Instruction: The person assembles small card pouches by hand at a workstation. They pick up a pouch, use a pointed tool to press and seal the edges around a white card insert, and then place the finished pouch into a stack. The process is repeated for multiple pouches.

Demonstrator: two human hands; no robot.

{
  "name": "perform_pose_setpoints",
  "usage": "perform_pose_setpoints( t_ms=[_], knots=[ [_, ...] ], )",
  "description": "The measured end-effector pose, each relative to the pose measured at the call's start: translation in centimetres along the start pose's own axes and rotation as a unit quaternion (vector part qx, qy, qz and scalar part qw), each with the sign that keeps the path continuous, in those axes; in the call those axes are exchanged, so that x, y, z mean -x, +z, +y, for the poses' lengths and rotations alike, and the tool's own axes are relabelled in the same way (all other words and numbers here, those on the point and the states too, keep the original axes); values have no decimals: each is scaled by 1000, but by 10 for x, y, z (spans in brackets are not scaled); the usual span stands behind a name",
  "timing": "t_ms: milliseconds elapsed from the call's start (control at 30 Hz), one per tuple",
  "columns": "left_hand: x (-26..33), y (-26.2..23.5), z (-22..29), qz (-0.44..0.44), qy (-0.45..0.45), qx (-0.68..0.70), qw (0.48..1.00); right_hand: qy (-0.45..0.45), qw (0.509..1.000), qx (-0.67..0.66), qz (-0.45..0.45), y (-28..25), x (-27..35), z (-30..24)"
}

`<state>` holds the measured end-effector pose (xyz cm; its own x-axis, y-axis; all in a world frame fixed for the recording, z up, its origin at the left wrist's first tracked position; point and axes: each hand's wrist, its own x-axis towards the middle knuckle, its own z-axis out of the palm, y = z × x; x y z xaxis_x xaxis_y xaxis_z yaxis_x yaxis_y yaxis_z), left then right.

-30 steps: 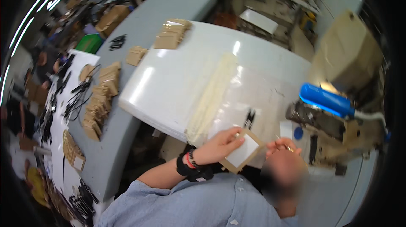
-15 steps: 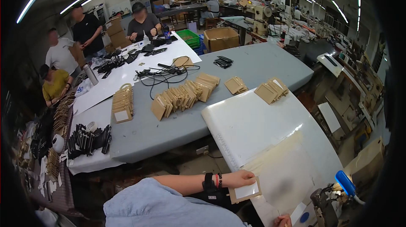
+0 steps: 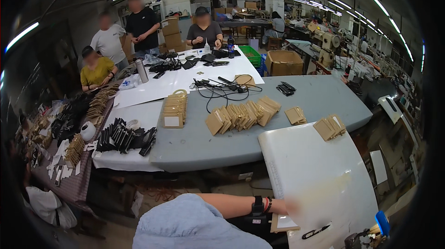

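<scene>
My left hand [image 3: 288, 207] reaches in over the near part of the white table and is blurred, so its single fingers do not show. It holds a flat tan piece with a white panel [image 3: 284, 222] at the table's near left edge, partly covered by the hand. A black pair of thread snips [image 3: 316, 232] lies on the white tabletop just right of that piece. My right hand is out of view.
Stacks of similar tan pieces [image 3: 243, 115] stand on the grey table [image 3: 204, 149], beside tangled black cables [image 3: 227, 86]. Black pieces [image 3: 125, 137] are heaped at the left. A blue-topped machine part [image 3: 382, 223] stands at lower right. Several people work beyond the tables.
The view has swung left, so the scene sits further right and lower. My right hand has left the view, and the snips now show on the tabletop. My left hand stays with the tan piece.
</scene>
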<state>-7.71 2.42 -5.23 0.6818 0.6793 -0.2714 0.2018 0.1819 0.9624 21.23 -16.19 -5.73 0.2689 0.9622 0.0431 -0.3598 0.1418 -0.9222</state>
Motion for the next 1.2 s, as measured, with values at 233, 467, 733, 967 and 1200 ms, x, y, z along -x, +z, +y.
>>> perform_pose_setpoints(
  t_ms=[233,467,733,967,1200],
  knots=[
    [-1,-1,-2,-2,4,-2,1000,90,995,-23,36,1,-5,-9],
    [0,2,5,1,-3,-17,1000,26,999,-18,15,3,3,-5],
    [2,-6,-9,1,-5,-15,1000,-14,1000,21,16,2,7,3],
    [4,-8,4,-37,-46,13,998,-15,999,29,39,7,10,-1],
    [6,-8,8,-52,-86,45,994,-23,997,64,24,2,12,-1]
  ],
)
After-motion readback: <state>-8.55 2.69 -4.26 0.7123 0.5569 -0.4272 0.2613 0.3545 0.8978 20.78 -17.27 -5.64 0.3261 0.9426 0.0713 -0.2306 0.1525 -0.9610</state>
